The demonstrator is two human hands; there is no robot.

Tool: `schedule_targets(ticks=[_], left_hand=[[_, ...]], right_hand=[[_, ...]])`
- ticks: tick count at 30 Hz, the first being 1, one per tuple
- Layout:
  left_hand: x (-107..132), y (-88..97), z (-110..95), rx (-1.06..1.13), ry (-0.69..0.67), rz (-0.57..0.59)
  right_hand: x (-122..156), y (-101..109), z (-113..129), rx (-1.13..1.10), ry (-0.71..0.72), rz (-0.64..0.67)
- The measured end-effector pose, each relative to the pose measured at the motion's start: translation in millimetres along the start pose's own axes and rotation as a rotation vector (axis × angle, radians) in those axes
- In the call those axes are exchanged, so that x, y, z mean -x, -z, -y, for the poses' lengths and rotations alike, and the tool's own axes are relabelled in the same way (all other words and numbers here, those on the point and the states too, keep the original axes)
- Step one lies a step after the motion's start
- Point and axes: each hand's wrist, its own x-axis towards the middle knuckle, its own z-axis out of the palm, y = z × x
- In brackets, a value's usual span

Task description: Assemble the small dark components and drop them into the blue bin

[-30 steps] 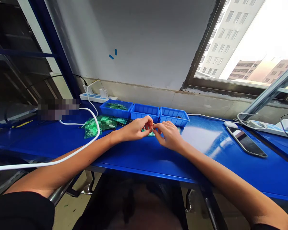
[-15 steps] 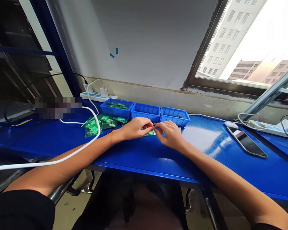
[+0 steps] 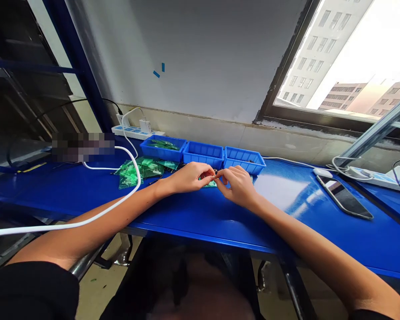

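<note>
My left hand [image 3: 194,177] and my right hand [image 3: 236,183] meet fingertip to fingertip above the blue table [image 3: 200,218]. Both are closed in a pinch around something tiny between them, too small to name. Under the fingers part of a green piece [image 3: 210,183] shows on the tabletop, mostly covered by my hands. Left of my left hand lie green plastic bags [image 3: 128,174] with small parts inside. Just behind the hands stand a middle blue bin [image 3: 203,155] and a right blue bin [image 3: 245,161] with a few small dark bits.
A left blue bin [image 3: 163,149] holds green pieces. A white cable [image 3: 86,221] arcs over my left forearm. Behind it is a power strip [image 3: 136,132] with plugs. A phone [image 3: 345,195] lies at the right, near a second power strip [image 3: 370,177].
The view has shifted slightly. Both hands stay pinched together at nearly the same spot, with only a small shift of the fingers.
</note>
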Motion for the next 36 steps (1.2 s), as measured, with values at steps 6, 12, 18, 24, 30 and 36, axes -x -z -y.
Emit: schedule_targets(ticks=[6, 12, 18, 24, 30, 36], left_hand=[[-1.0, -0.8, 1.9, 0.023, 0.064, -0.09], [-0.7, -1.0, 1.8, 0.015, 0.054, -0.091], [0.0, -1.8, 0.6, 0.002, 0.054, -0.069], [0.1, -2.3, 2.0, 0.009, 0.074, -0.069], [0.3, -2.7, 2.8, 0.008, 0.067, -0.098], [0.8, -4.1, 3.7, 0.016, 0.043, -0.125]], right_hand=[[-1.9, 2.0, -6.1, 0.047, -0.056, -0.17], [-1.7, 4.2, -7.2, -0.013, -0.026, -0.095], [0.2, 0.5, -5.5, -0.02, -0.03, -0.01], [0.6, 0.1, -7.2, -0.018, -0.042, -0.005], [1.4, -1.7, -7.4, -0.017, -0.055, -0.034], [1.7, -2.8, -7.9, -0.023, -0.073, -0.054]])
